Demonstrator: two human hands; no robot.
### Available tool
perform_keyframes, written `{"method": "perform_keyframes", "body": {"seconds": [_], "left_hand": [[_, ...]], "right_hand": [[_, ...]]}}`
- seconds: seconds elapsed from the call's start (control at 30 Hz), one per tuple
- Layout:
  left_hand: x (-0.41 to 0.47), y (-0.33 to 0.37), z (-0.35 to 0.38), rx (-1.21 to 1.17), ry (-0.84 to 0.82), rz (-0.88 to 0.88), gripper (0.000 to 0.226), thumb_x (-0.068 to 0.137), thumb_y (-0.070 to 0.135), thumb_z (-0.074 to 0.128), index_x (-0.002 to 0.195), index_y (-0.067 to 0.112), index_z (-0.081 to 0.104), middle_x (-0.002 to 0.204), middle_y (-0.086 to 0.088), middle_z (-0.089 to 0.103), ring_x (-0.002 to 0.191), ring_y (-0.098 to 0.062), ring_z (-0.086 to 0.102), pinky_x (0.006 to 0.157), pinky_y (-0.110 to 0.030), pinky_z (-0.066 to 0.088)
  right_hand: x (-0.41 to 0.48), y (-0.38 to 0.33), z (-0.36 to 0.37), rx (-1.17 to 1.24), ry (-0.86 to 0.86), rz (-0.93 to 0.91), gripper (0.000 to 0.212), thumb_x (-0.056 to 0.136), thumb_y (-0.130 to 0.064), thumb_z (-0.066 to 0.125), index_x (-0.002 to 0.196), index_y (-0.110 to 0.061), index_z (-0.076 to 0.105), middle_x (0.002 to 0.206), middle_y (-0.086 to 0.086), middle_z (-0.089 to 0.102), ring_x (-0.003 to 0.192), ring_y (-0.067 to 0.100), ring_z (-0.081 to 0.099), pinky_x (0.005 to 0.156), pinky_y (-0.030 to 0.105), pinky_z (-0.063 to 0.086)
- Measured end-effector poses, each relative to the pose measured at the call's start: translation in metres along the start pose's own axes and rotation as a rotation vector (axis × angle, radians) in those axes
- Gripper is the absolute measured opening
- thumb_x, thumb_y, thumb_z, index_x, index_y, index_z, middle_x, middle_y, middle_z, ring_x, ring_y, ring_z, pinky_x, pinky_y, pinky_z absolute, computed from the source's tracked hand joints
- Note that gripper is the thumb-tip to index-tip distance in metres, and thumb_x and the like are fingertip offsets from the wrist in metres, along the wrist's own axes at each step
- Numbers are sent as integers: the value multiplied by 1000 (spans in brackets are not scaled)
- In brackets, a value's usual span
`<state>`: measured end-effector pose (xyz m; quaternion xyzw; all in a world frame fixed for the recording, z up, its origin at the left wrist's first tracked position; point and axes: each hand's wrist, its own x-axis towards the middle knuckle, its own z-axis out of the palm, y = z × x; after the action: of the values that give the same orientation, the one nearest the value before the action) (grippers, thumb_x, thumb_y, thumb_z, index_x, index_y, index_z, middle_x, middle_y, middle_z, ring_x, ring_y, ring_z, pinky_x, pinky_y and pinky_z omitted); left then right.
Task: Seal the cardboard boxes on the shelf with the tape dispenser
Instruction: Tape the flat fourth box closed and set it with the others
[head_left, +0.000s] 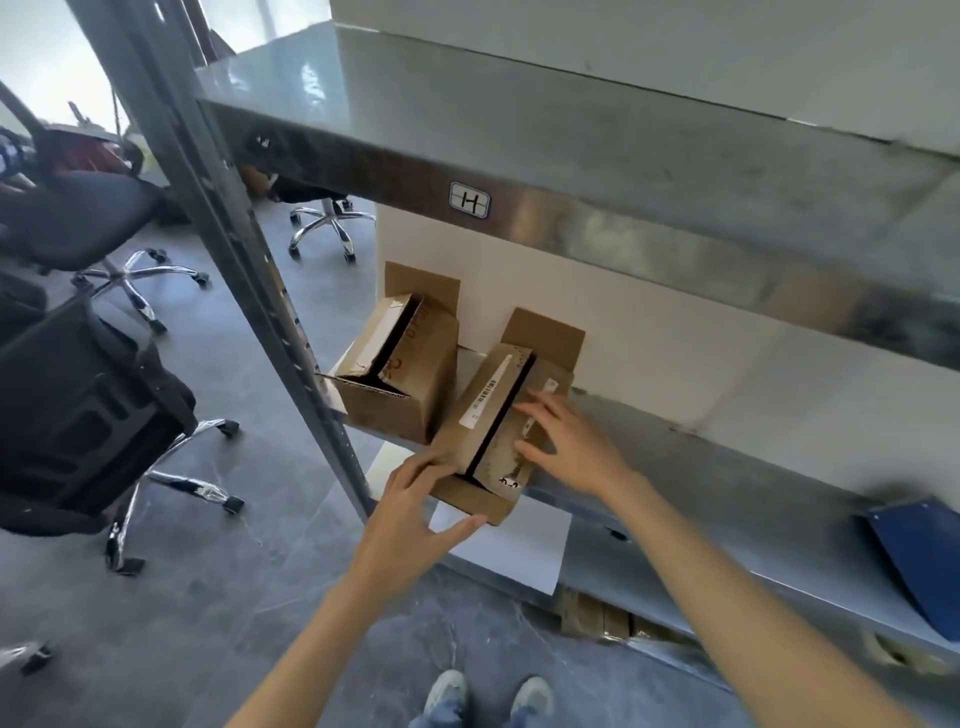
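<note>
Two brown cardboard boxes stand on the grey metal shelf (675, 457). The near box (485, 410) has its top flaps partly folded in, with a dark gap between them and its far flap upright. My left hand (415, 506) holds the near corner of this box, thumb under the front flap. My right hand (566, 441) presses flat on the right top flap with straight fingers. The far box (400, 364) sits to the left, its flaps half open. No tape dispenser is in view.
A slanted steel upright (249, 270) runs down left of the boxes. The upper shelf with an H label (470, 200) overhangs them. A blue folder (919, 556) lies at the right of the shelf. Office chairs (88, 395) stand on the floor at left.
</note>
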<state>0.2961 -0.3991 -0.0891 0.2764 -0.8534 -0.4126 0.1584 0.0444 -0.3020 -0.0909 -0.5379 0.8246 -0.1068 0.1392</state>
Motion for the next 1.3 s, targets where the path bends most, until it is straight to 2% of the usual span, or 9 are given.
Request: {"method": "perform_keyframes", "body": {"seconds": [0.13, 0.27, 0.37, 0.47, 0.57, 0.73, 0.9, 1.17, 1.3], "left_hand": [[11, -8, -4, -13, -70, 69, 65, 76, 66, 71, 126, 27, 58, 138, 20, 44, 125, -1, 44, 105, -22, 40], [28, 0, -4, -76, -80, 67, 64, 74, 50, 77, 129, 25, 56, 143, 17, 37, 122, 11, 40, 101, -8, 31], [41, 3, 5, -152, -80, 64, 69, 77, 34, 83, 137, 28, 49, 145, 17, 34, 125, 0, 44, 104, -22, 38], [53, 11, 15, -264, -143, 41, 71, 81, 26, 82, 139, 34, 43, 136, 22, 40, 118, 10, 48, 96, -19, 48], [63, 22, 28, -335, -171, 34, 71, 83, 17, 79, 140, 34, 41, 140, 14, 42, 121, 2, 48, 89, -12, 46], [78, 32, 47, -391, -185, 41, 68, 86, 14, 77, 140, 36, 41, 142, 11, 46, 130, -12, 47, 105, -27, 41], [89, 48, 63, -496, -242, 19, 81, 85, 12, 78, 148, 28, 29, 145, 15, 41, 132, -13, 48, 109, -35, 42], [120, 79, 91, -552, -298, -7, 72, 79, -3, 76, 139, 19, 42, 138, 5, 49, 130, -16, 49, 113, -45, 41], [132, 92, 103, -507, -282, 0, 65, 81, -4, 70, 139, 16, 46, 132, 11, 54, 116, -1, 55, 106, -46, 47]], "right_hand": [[-27, 8, 2, -38, 88, 69, 54, 98, -55, 47, 147, -32, 41, 158, -4, 31, 144, 19, 29, 106, 42, 42], [-54, 14, 6, -74, 199, 154, 56, 95, -57, 45, 141, -26, 51, 148, 0, 45, 136, 22, 40, 93, 41, 54], [-76, 20, 11, -84, 268, 236, 54, 92, -55, 48, 134, -23, 58, 139, 3, 53, 131, 28, 45, 84, 42, 57], [-96, 26, 15, -109, 358, 296, 42, 91, -46, 63, 125, -22, 62, 128, 4, 59, 117, 28, 54, 72, 40, 58], [-115, 31, 16, -128, 383, 345, 37, 91, -42, 64, 124, -24, 62, 123, 2, 58, 109, 26, 56, 75, 39, 56], [-132, 33, 13, -137, 425, 416, 37, 92, -40, 64, 124, -22, 64, 121, 2, 59, 107, 26, 57, 79, 38, 53], [-145, 42, -2, -5, 418, 481, 36, 96, -40, 59, 126, -19, 64, 125, 1, 57, 113, 22, 53, 85, 38, 51], [-180, 86, -46, -80, 498, 610, 33, 93, -31, 63, 123, -16, 66, 127, 5, 58, 114, 30, 56, 92, 43, 49], [-194, 111, -61, -83, 510, 628, 29, 91, -28, 65, 117, -15, 68, 125, 6, 57, 114, 32, 55, 92, 44, 49]]}}
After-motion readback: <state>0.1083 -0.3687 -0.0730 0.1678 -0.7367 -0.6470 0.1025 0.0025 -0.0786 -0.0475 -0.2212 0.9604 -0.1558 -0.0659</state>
